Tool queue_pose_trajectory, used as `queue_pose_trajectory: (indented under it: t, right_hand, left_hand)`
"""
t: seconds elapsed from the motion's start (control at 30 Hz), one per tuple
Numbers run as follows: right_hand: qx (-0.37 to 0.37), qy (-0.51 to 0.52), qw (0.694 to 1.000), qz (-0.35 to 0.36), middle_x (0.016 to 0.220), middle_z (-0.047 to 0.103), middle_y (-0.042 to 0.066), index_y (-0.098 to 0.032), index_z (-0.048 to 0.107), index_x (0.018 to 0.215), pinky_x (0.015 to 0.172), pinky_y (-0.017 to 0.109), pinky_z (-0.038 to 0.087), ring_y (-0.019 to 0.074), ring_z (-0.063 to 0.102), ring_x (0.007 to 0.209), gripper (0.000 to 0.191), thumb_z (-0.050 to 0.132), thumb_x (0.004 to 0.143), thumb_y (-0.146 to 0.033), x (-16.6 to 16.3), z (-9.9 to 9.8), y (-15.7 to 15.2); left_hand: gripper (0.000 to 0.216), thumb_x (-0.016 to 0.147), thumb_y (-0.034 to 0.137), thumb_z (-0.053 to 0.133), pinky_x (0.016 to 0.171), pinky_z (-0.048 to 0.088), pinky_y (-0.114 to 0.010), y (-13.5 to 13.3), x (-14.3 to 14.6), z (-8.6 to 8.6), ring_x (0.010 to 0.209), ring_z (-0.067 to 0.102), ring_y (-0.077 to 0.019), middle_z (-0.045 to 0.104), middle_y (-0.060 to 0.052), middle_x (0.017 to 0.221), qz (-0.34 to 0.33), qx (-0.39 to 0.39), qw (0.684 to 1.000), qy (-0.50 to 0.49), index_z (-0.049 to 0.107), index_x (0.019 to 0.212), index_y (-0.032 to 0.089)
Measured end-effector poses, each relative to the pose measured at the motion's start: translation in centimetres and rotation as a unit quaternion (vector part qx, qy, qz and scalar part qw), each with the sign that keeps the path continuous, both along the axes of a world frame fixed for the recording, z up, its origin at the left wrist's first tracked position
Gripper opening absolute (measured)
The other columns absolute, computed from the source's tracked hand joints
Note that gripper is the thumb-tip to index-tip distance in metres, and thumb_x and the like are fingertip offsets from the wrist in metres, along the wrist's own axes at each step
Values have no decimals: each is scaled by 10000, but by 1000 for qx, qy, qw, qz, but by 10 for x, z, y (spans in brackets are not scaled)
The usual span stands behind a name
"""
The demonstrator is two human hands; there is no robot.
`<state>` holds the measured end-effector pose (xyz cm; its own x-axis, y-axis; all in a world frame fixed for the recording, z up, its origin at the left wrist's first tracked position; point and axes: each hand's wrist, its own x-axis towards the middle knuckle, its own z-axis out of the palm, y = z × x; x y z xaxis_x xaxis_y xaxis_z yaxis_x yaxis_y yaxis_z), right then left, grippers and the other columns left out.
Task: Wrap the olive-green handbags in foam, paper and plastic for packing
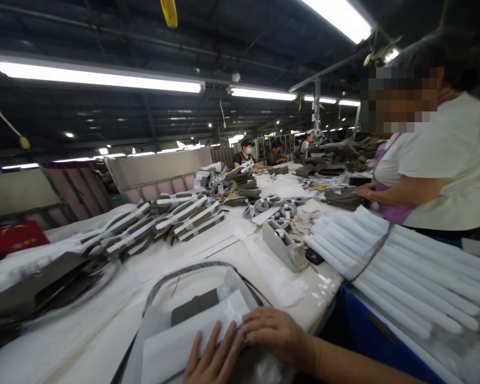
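Note:
A grey-brown handbag (194, 306), partly covered by white wrapping, lies on the table right in front of me. Its long dark strap (192, 265) arcs behind it. Across the bag is a folded white sheet (172, 341). My left hand (216, 354) rests flat on this sheet with its fingers spread. Close beside it, my right hand (278, 336) has its fingers bent together over the right end of the sheet and bag. What lies under the right fingertips is hidden.
A grey tape dispenser (284, 245) stands beyond my right hand. Bundled white foam tubes (384, 266) lie over a blue bin (372, 325) at right. Wrapped bag parts (176, 216) are piled at left. A co-worker (436, 160) stands at right, hands on the table.

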<state>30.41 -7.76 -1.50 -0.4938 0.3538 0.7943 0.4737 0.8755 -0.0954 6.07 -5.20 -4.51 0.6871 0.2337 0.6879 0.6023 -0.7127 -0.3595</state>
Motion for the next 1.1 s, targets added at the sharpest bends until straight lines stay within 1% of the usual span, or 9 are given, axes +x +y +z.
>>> queue_pose_trajectory:
  t: [0.13,0.2,0.33,0.43,0.53,0.67,0.77,0.9,1.1]
  right_hand:
    - [-33,-7,998,-54,1165,700,121,-143,623,1175,1062,338,493,164,604,1198,217,546,972,-147,17,5,-23]
    - [-68,-20,994,-78,1192,688,120,-160,614,1228,1062,350,498,174,599,1204,275,589,954,-160,30,-1,-37]
    - [-130,-89,986,-60,1256,653,147,-145,571,1326,1065,377,503,215,584,1227,419,645,934,-274,44,-22,-57]
    - [-139,-131,980,-59,1284,633,168,-111,544,1364,1074,393,495,241,567,1250,476,620,948,-328,39,-31,-58]
    - [-119,-135,982,-55,1237,667,146,-124,583,1327,1048,373,516,226,595,1215,371,562,976,-242,30,-32,-51]
    - [-108,-104,988,-33,1128,722,92,-162,667,1174,999,328,546,183,655,1117,235,527,988,-196,25,-26,-43]
    - [-112,-86,990,-31,1060,742,64,-175,684,1088,1012,329,532,159,679,1061,220,485,995,-153,22,-26,-42]
    - [-99,-84,990,-47,1107,728,79,-169,678,1095,1017,357,526,175,669,1079,239,467,988,-131,14,-32,-41]
    - [-98,-23,993,-55,1029,743,68,-178,680,1072,988,317,544,150,696,998,241,472,969,-110,7,-32,-41]
  left_hand:
    - [564,952,77,356,1258,32,-402,-20,-2,21,1397,397,-169,435,95,1494,32,-112,993,11,422,1453,327]
    - [526,981,128,381,1253,87,-429,-23,0,24,1402,393,-186,433,81,1498,37,-163,986,8,401,1462,339]
    - [523,989,160,421,1222,203,-491,-26,1,23,1412,382,-222,448,38,1494,39,-215,976,22,365,1479,334]
    - [534,987,161,434,1211,231,-499,-27,0,24,1414,379,-229,448,29,1496,41,-218,975,30,345,1489,321]
    - [529,989,176,446,1208,239,-496,-27,0,25,1406,392,-228,452,22,1494,45,-213,976,32,346,1489,319]
    - [518,989,191,453,1213,227,-494,-27,1,24,1406,393,-227,460,16,1488,45,-216,975,26,363,1482,321]
    - [522,982,201,476,1217,216,-492,-27,1,25,1407,391,-226,455,23,1493,47,-225,973,23,371,1479,325]
    - [527,976,232,511,1212,236,-492,-27,2,27,1405,395,-224,462,20,1490,45,-225,973,19,372,1476,324]
    - [459,979,263,545,1193,284,-472,-24,4,24,1353,469,-214,546,-3,1422,57,-186,981,7,457,1424,328]
